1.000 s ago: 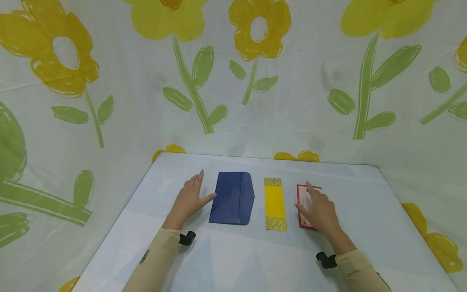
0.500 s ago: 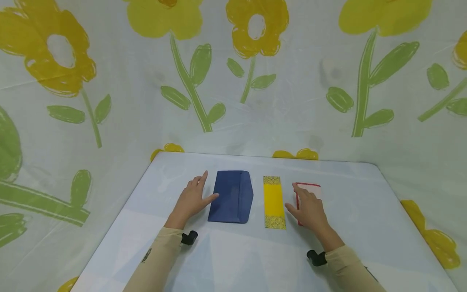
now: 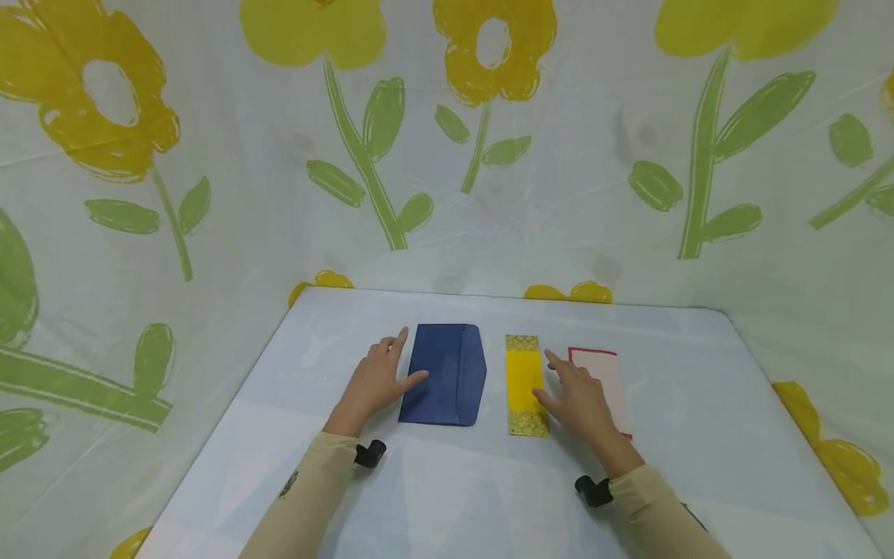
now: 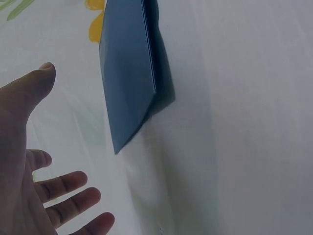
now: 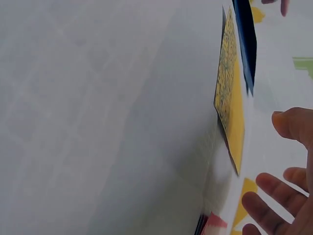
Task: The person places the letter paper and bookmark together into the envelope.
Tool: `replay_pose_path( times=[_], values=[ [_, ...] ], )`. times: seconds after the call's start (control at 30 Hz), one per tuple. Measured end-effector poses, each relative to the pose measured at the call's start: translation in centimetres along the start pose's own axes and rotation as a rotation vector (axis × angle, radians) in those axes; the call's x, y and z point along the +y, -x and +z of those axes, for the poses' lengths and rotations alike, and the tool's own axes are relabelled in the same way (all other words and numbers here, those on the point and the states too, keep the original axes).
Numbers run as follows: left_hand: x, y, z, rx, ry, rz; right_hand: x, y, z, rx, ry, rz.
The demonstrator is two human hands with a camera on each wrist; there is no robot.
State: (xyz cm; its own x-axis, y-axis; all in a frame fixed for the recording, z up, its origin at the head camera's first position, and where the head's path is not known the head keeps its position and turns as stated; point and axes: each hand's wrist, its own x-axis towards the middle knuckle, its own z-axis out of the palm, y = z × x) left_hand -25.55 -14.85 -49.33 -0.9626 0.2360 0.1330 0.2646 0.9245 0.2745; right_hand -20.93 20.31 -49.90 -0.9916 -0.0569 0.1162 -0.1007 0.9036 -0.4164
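Observation:
A dark blue envelope [image 3: 434,376] lies flat on the table, its flap side facing right. My left hand [image 3: 377,379] hovers by its left edge, fingers spread, the thumb overlapping the envelope in the head view. The left wrist view shows that hand's fingers [image 4: 73,203] loosely extended, with nothing held. To the right of the envelope lies a yellow strip of paper [image 3: 524,382] with patterned gold ends. Over its right side my right hand [image 3: 580,396] is held, fingers apart and holding nothing. A white card [image 3: 602,373] with red edges lies partly hidden behind the right hand.
The white table [image 3: 447,497] has rounded back corners. Behind it hangs a white cloth [image 3: 573,225] printed with yellow flowers and green stems. A black wrist device [image 3: 594,491] sits on each sleeve cuff.
My right hand has moved left, from over the red-edged card to the yellow strip's right side, uncovering more of the card. My left hand has shifted slightly right toward the envelope.

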Motion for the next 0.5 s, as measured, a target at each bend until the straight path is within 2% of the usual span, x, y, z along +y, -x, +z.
replay_pose_path(
  times=[0.5],
  values=[
    [1.2,-0.3,0.6,-0.006,-0.008,0.013,-1.5,-0.7,0.8,-0.032,-0.002,-0.015]
  ],
)
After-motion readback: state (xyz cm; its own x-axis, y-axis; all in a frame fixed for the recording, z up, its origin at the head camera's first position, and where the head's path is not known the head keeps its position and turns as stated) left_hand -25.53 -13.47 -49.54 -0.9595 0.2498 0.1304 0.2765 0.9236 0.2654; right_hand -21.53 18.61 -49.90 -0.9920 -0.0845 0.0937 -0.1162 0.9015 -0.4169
